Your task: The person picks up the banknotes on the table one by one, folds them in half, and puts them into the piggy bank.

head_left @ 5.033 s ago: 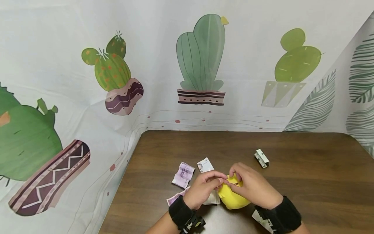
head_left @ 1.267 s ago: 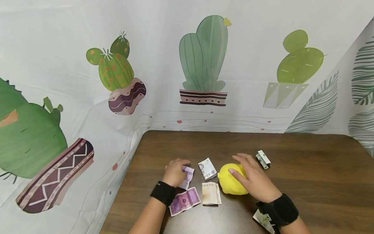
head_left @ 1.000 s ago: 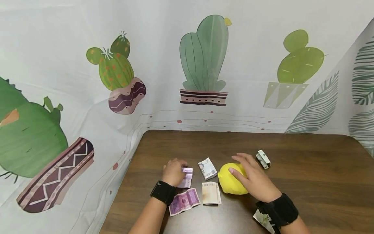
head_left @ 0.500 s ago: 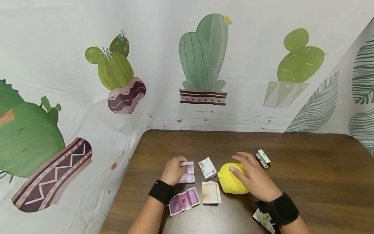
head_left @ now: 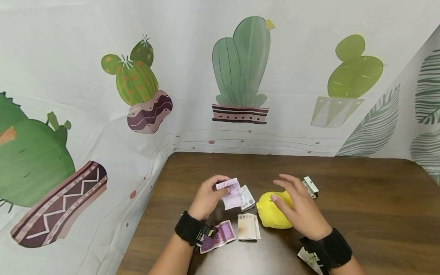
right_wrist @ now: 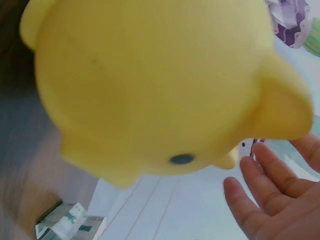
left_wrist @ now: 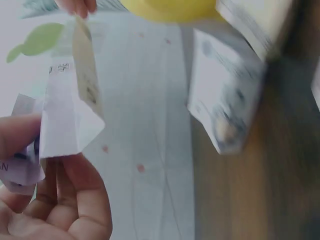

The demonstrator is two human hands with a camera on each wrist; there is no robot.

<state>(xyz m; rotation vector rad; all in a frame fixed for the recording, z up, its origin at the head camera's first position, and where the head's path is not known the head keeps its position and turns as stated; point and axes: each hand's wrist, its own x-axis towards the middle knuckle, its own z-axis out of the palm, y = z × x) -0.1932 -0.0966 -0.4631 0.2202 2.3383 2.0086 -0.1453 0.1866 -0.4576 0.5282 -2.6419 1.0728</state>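
The left hand (head_left: 205,199) is pinching a creased pale purple banknote (head_left: 233,201), holding it up in front of a white banknote (head_left: 248,198). The right hand (head_left: 304,211) is extending, fingers apart, by the right side of a yellow piggy bank (head_left: 272,214) that is sitting on the wooden table (head_left: 371,202); I cannot tell whether they are touching. A magenta banknote (head_left: 225,233) and a beige banknote (head_left: 246,227) are lying to its left

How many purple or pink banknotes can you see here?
2: the pale purple note pinched in the left hand, and the magenta note on the table, partly hidden behind the left wrist camera. Others may be hidden in folds.
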